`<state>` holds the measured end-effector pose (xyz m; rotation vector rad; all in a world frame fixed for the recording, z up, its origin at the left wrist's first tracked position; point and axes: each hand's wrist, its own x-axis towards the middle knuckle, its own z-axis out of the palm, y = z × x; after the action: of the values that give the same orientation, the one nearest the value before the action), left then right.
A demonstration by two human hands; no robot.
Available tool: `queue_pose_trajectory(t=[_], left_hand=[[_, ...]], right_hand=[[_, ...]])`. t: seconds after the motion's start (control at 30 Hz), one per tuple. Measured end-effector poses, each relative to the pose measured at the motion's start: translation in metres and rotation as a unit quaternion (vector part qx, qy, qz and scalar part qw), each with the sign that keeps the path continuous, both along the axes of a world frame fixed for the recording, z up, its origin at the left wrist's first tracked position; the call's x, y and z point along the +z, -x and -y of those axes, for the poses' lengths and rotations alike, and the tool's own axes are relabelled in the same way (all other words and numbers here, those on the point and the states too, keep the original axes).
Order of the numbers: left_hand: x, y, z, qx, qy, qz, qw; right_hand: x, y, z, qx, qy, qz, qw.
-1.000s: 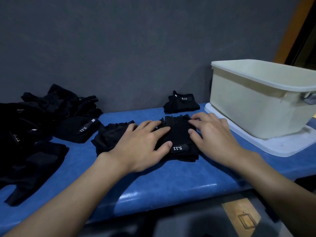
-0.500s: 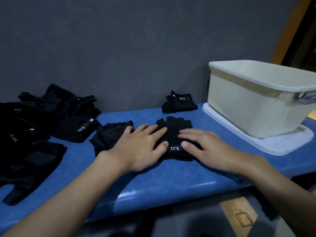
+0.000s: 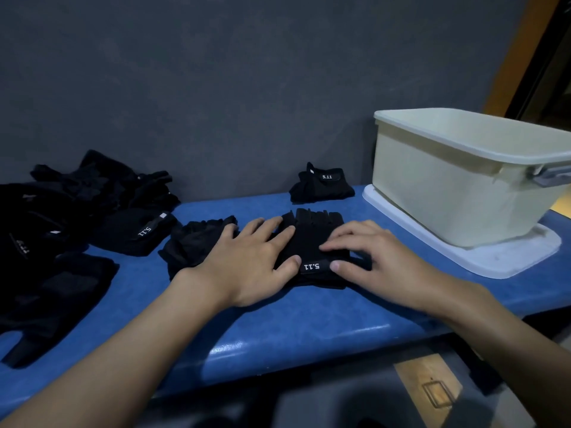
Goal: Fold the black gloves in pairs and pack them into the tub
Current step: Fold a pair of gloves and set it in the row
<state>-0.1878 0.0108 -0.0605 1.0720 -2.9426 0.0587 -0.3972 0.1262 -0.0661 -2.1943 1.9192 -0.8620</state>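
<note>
A black fingerless glove (image 3: pixel 312 236) with a "5.11" wrist tab lies flat on the blue bench (image 3: pixel 296 319). My left hand (image 3: pixel 250 261) presses on its left side with straight fingers. My right hand (image 3: pixel 370 257) presses on its right side, thumb beside the tab. A second crumpled glove (image 3: pixel 194 242) lies partly under my left hand. A folded pair (image 3: pixel 323 185) sits by the wall. The cream tub (image 3: pixel 457 180) stands at the right on a white lid; its inside is hidden.
A heap of loose black gloves (image 3: pixel 77 205) fills the bench's left end, with one glove (image 3: pixel 52 301) near the front edge. A grey wall runs behind the bench. The white lid (image 3: pixel 500 257) under the tub reaches toward the bench's front.
My right hand has slid left and toward me across the glove, from its right edge to beside the wrist tab. My left hand has stayed pressing on the glove.
</note>
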Motion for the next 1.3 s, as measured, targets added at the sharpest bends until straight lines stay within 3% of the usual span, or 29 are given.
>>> queue_pose_trajectory(t=[0.23, 0.37, 0.63, 0.83, 0.97, 1.17, 1.3], left_hand=[[0.006, -0.007, -0.001, -0.136, 0.01, -0.115, 0.984], [0.007, -0.013, -0.006, -0.188, 0.017, -0.111, 0.976], [0.006, -0.02, -0.004, -0.186, 0.008, -0.125, 0.975], [0.009, -0.019, -0.006, -0.18, -0.013, -0.155, 0.971], [0.01, -0.02, -0.005, -0.178, -0.027, -0.149, 0.972], [0.004, -0.017, -0.001, -0.207, 0.035, -0.198, 0.958], [0.004, -0.015, -0.001, -0.211, 0.02, -0.245, 0.946]], right_hand=[[0.004, 0.004, -0.008, 0.036, -0.062, 0.008, 0.997], [0.006, 0.004, -0.008, 0.037, -0.065, 0.003, 0.997], [0.009, 0.004, -0.009, 0.038, -0.08, -0.027, 0.996], [0.003, 0.001, -0.008, 0.025, -0.008, -0.05, 0.998], [0.004, 0.001, -0.009, 0.03, -0.006, -0.051, 0.998], [0.007, 0.001, -0.01, -0.003, -0.024, 0.018, 1.0], [0.011, 0.001, -0.013, -0.017, -0.035, 0.079, 0.996]])
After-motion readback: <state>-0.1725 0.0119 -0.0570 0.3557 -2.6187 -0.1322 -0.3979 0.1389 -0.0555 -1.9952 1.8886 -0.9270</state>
